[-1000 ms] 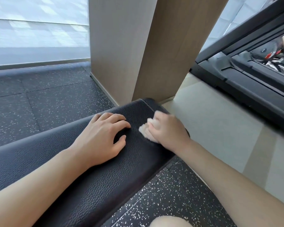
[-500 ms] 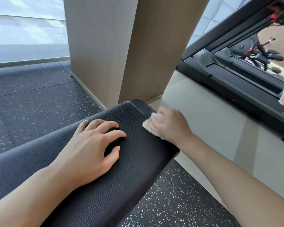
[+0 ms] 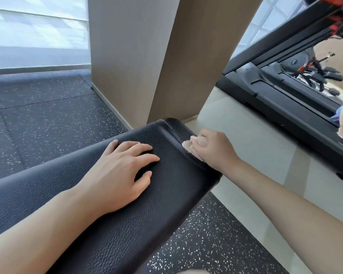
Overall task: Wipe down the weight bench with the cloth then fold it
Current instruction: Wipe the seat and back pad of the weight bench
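The weight bench (image 3: pixel 111 230) is a long black leather pad running from lower left to its far end at centre. My left hand (image 3: pixel 119 175) rests palm down on top of the pad, fingers spread and slightly bent. My right hand (image 3: pixel 214 149) grips a small bunched pale cloth (image 3: pixel 188 145) and presses it against the pad's right side edge near the far end. Most of the cloth is hidden under my fingers.
A tall wood-panelled column (image 3: pixel 147 56) stands just beyond the bench end. Dark speckled rubber flooring (image 3: pixel 38 119) lies to the left, pale tiles (image 3: pixel 255 155) to the right. A black treadmill (image 3: pixel 295 107) runs along the right, with other gym machines behind it.
My right hand has slid the cloth from the top of the pad to its right side edge. My left hand has stayed put; my head has turned slightly right.
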### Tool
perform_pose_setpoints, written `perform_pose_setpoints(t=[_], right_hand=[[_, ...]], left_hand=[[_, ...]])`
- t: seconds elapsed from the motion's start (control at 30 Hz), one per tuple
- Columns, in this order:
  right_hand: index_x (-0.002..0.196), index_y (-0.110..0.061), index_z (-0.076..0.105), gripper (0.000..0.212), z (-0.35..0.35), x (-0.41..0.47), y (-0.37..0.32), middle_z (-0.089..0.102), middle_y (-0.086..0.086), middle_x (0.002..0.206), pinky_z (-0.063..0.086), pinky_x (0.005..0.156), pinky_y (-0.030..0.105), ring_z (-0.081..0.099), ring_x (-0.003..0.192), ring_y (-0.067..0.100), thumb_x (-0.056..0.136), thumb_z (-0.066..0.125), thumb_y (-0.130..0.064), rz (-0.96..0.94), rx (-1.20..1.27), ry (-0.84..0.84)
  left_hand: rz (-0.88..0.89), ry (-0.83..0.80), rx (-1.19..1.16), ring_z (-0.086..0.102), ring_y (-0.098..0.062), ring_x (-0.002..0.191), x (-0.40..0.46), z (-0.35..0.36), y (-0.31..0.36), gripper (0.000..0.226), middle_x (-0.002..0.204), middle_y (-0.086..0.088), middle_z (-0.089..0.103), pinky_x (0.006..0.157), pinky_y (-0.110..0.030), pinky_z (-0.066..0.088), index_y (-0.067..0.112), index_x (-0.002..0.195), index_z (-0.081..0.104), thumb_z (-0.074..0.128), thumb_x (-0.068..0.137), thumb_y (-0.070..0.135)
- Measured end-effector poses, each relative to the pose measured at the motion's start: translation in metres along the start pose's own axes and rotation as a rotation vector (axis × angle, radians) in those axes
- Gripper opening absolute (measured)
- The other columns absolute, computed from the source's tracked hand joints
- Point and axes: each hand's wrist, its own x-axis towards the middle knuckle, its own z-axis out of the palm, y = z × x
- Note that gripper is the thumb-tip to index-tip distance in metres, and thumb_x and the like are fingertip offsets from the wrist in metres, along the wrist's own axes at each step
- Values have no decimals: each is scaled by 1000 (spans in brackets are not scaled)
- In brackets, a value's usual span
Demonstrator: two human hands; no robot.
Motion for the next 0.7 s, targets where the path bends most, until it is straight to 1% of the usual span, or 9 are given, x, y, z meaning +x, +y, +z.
perform_pose_setpoints(t=[0.07,0.13,0.17,0.23,0.33,0.47,0.53,0.6,0.7], right_hand=[[71,-17,53,34,-14,-34,20,57,1,60,53,50,44,58,62,29,91,67,-41,32,15,-12],[70,-18,53,33,-19,-50,30,57,2,58,50,36,42,59,56,26,90,68,-39,51,38,-27],[69,-19,51,33,-19,-51,32,56,2,57,50,36,42,58,54,26,90,68,-38,37,27,-25],[65,-22,46,37,-17,-38,28,50,-1,53,50,46,40,54,55,29,90,70,-36,-17,-9,-10],[64,-23,39,41,0,12,15,44,-3,55,45,59,39,49,64,33,89,68,-35,-71,-35,2],[73,-16,55,26,29,91,-19,62,5,73,51,69,41,59,79,35,88,61,-36,-40,18,10],[78,-7,62,27,36,113,-30,66,11,80,51,72,41,61,85,36,88,60,-32,-6,28,-16],[77,-3,61,30,39,119,-33,66,13,81,51,73,41,60,85,36,88,60,-31,22,45,-22],[73,-10,57,28,30,94,-20,63,8,75,49,72,40,58,81,34,89,60,-33,21,69,9]], left_hand=[[-12,3,4,45,-12,138,0,1,2,45,144,19,55,117,-52,34,45,132,62,40,93,52],[-28,-3,7,46,-14,137,2,1,4,44,142,18,56,115,-56,35,44,130,62,41,92,52],[-34,-5,7,47,-14,136,3,1,5,44,142,17,56,114,-57,36,44,130,62,41,92,52],[-42,-2,2,47,-14,135,3,2,6,44,141,17,56,113,-57,36,44,129,63,41,92,53],[-45,6,2,46,-14,134,4,1,6,45,141,19,55,114,-56,35,45,129,62,41,91,53],[-40,2,7,46,-13,134,5,-1,6,43,140,21,55,115,-50,34,45,129,63,43,91,53],[-35,2,4,46,-13,134,4,-1,6,42,140,20,55,116,-47,34,44,129,64,45,92,52],[-33,1,4,47,-13,134,4,-1,6,41,140,20,55,116,-46,34,44,129,64,46,92,51],[-31,-5,13,47,-13,134,4,-2,7,41,141,20,55,116,-44,34,44,130,64,47,93,50]])
